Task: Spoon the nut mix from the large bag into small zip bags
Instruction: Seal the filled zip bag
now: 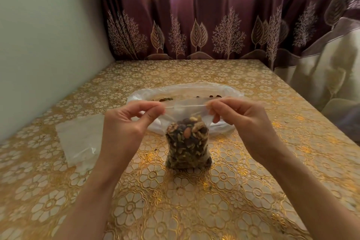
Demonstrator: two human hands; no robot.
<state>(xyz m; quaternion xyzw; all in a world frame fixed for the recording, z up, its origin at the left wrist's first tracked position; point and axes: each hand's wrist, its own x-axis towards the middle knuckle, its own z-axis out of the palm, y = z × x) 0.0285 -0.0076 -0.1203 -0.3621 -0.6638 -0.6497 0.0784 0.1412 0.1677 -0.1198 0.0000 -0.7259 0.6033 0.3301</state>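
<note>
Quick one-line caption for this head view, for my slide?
Both hands, left and right, pinch the top of a filled small bag standing before the large bag on the table.

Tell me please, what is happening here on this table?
A person is packing nut mix into small bags. The left hand and the right hand each pinch one end of the top strip of a small zip bag, which stands on the table mostly full of nuts. Behind it lies the large bag, open. A stack of empty zip bags lies at the left.
</note>
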